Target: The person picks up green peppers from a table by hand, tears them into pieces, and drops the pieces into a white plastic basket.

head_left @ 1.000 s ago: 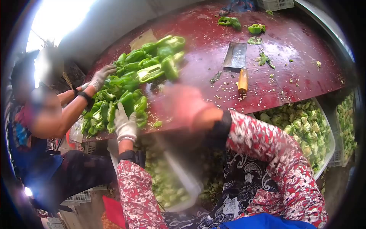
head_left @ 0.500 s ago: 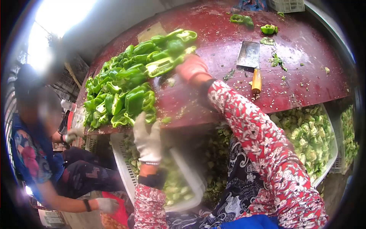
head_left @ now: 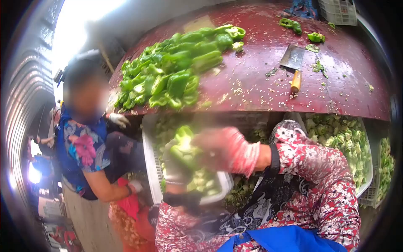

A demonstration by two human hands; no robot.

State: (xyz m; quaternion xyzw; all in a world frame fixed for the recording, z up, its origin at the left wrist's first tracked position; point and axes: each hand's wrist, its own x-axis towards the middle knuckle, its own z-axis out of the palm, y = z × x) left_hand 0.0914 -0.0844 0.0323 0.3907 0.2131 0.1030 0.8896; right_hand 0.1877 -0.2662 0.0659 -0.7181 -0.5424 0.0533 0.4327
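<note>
A halved green pepper (head_left: 183,147) is in my gloved left hand (head_left: 175,161), over a white crate (head_left: 226,187) with pale green pepper pieces in it. Close beside the pepper is my right hand (head_left: 222,149) in a pinkish-red glove; motion smears its fingers, so what it holds, if anything, is unclear. Beyond both hands, a heap of halved green peppers (head_left: 178,84) covers the left part of the red table (head_left: 252,90).
A cleaver (head_left: 292,59) with a wooden handle lies on the table. Pepper halves (head_left: 316,37) lie further back, near a white basket (head_left: 338,11). Another full crate (head_left: 340,138) stands at right. A co-worker (head_left: 86,126) sits at left.
My right hand has moved from the heap down over the crate. My left hand now holds a pepper half. The view has shifted, and the co-worker appears more upright.
</note>
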